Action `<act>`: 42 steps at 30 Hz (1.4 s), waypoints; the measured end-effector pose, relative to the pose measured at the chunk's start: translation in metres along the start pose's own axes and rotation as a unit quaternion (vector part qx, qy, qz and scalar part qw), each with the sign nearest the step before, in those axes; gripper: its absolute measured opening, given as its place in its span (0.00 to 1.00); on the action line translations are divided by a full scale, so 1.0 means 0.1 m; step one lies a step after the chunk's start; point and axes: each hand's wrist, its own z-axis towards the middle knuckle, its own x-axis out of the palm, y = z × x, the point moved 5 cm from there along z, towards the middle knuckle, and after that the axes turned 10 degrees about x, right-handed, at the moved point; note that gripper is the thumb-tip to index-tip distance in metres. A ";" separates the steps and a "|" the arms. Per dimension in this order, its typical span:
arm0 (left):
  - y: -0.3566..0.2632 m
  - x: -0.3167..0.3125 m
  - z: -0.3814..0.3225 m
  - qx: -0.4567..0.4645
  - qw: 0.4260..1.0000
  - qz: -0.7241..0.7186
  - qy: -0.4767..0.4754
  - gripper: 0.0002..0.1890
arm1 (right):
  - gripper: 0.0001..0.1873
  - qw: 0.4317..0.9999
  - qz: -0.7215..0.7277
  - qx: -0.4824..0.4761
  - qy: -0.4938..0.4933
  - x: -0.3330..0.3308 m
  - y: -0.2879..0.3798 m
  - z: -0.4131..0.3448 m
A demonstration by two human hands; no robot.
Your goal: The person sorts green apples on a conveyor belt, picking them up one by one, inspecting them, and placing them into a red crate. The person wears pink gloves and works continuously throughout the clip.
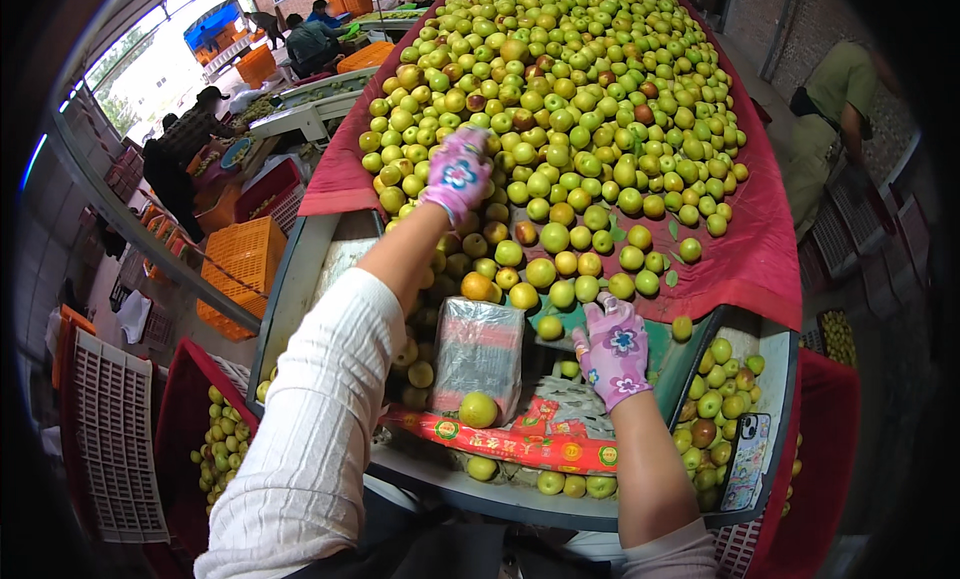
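Note:
My left hand [459, 172], in a pink flowered glove, reaches onto the near left part of a big heap of green jujubes [555, 121]. Its fingertips are among the fruit, and whether they hold one is hidden. My right hand [616, 346], gloved alike, is lower down with its fingers apart, over a green surface [667, 354] at the heap's near edge. Loose jujubes lie just beyond its fingertips. Between my forearms stands a plastic-wrapped block [480, 354], with a single jujube [478, 410] in front of it. Red printed tape [517, 445] runs across the near side.
Red cloth [757, 256] lines the sloping table. The right-hand side tray [776, 399] holds jujubes and a phone [746, 459] in a patterned case. Red-lined crates [180, 414] flank me. Orange crates [240, 271] stand left. Other people [832, 106] are at both sides.

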 end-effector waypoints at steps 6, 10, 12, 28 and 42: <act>0.42 0.19 0.40 0.010 0.991 0.055 0.120 0.31 | 0.23 0.999 0.000 -0.026 -0.042 0.03 0.01 -0.02; 0.20 0.24 0.31 -0.096 0.981 0.050 0.161 0.26 | 0.22 0.999 -0.013 -0.023 -0.029 0.04 -0.02 0.00; 0.14 0.28 0.24 -0.076 0.981 0.053 0.170 0.25 | 0.21 1.000 0.001 -0.020 -0.008 0.03 -0.01 0.01; -1.29 -0.54 -1.20 -0.164 0.571 -0.793 0.139 0.18 | 0.31 0.999 0.014 -0.015 -0.048 -0.03 -0.05 -0.01; -0.66 -0.14 -0.90 -0.209 0.890 -0.405 -0.005 0.26 | 0.24 0.997 0.018 -0.013 -0.075 -0.06 -0.07 0.05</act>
